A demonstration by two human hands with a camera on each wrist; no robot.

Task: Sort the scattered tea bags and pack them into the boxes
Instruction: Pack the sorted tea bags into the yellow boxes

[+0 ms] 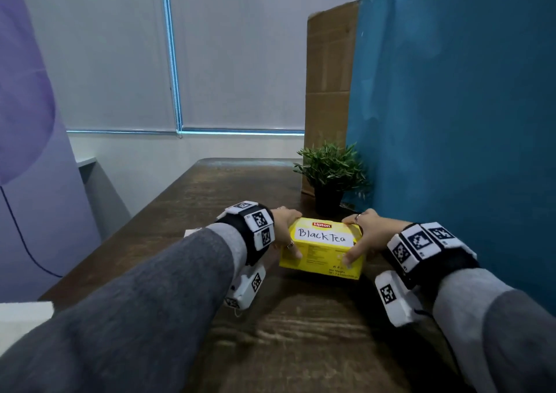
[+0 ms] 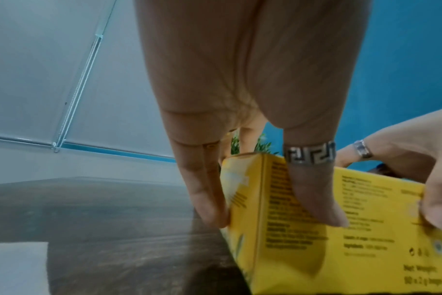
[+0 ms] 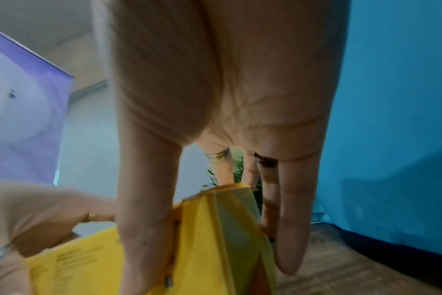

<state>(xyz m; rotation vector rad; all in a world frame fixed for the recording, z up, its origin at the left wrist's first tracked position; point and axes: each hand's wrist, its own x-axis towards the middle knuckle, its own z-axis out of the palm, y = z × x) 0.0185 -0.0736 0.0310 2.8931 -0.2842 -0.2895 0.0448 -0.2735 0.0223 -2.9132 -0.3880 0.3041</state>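
Note:
A yellow Lipton tea box (image 1: pixel 323 249) with a white label reading "Black Tea" sits on the dark wooden table (image 1: pixel 285 332). My left hand (image 1: pixel 285 233) grips its left end, thumb on the near face and fingers over the far side. My right hand (image 1: pixel 356 236) grips the right end the same way. In the left wrist view the thumb with a patterned ring lies on the box (image 2: pixel 316 235) front. In the right wrist view the box (image 3: pixel 209 249) end flap looks slightly bulged beside my thumb. No loose tea bags show.
A small potted plant (image 1: pixel 329 175) stands just behind the box. A cardboard sheet (image 1: pixel 329 91) and a blue partition (image 1: pixel 466 121) close off the right side. A white object (image 1: pixel 24 317) lies at the table's near left corner, and a white item (image 1: pixel 192 231) shows behind my left forearm.

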